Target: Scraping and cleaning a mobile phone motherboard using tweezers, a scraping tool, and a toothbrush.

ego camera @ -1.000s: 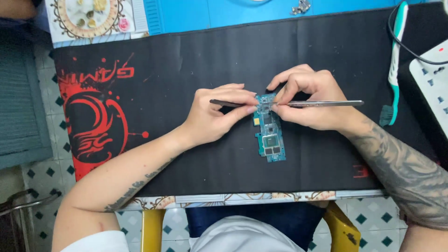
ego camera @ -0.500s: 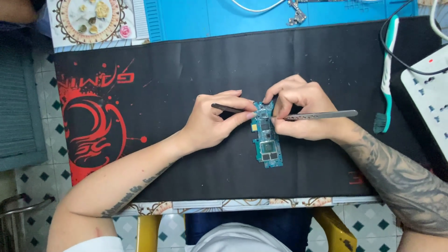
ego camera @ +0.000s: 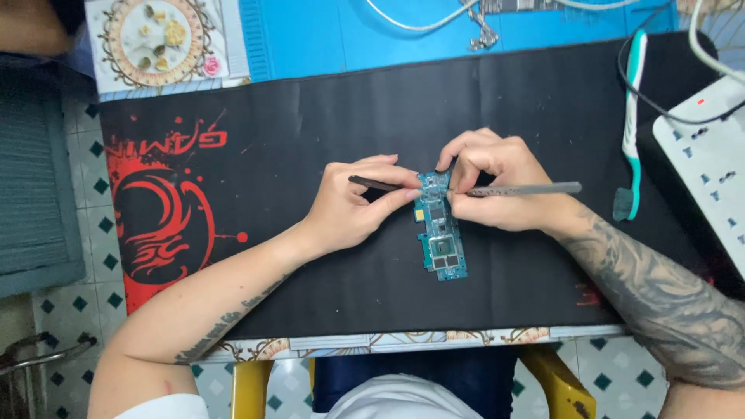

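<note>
Black desk mat (ego camera: 310, 116) with a red design covers my bench, and the small blue circuit board (ego camera: 441, 233) lies near its middle. My left hand (ego camera: 353, 206) pinches a thin dark tool (ego camera: 372, 184) against the board's top edge, while my right hand (ego camera: 497, 186) grips grey metal tweezers (ego camera: 528, 188) with their tips at the same spot. A teal toothbrush (ego camera: 630, 116) lies off to the right beside a white power strip (ego camera: 710, 155).

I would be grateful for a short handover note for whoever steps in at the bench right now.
Left hand: fingertips pinch a thin dark tool at the top of the circuit board.
Right hand: grips a grey metal tool, its tip at the board's top edge.
The blue board lies flat on the black desk mat, apart from the toothbrush and power strip on the right.
Done: board laid out bare, both tools applied.
Left: the work at the board's top end; its progress is hidden by the fingers.
</note>
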